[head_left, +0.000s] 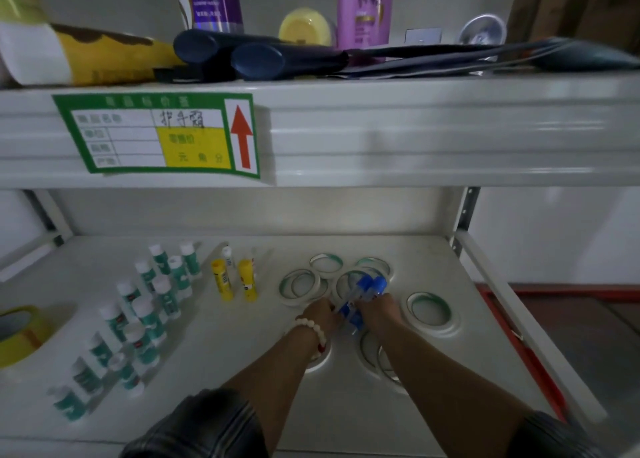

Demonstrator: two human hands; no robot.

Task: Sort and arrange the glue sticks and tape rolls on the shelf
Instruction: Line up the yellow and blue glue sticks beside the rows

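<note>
On the lower white shelf (pixel 214 360), several green-and-white glue sticks (pixel 145 319) stand in rows at the left. Two yellow glue sticks (pixel 221 279) stand behind them near the middle. Several white tape rolls (pixel 431 313) with green inner rims lie flat at the middle and right. My left hand (pixel 320 315) and my right hand (pixel 379 308) meet over the tape rolls, both closed around a bundle of blue glue sticks (pixel 360 296) that points away from me. A bead bracelet sits on my left wrist.
A big yellow tape roll (pixel 19 333) lies at the shelf's left edge. The upper shelf carries a green price label (pixel 159 133), dark tubes (pixel 242 55), bottles (pixel 363 7) and a yellow tube. A metal upright (pixel 464 215) stands at the back right.
</note>
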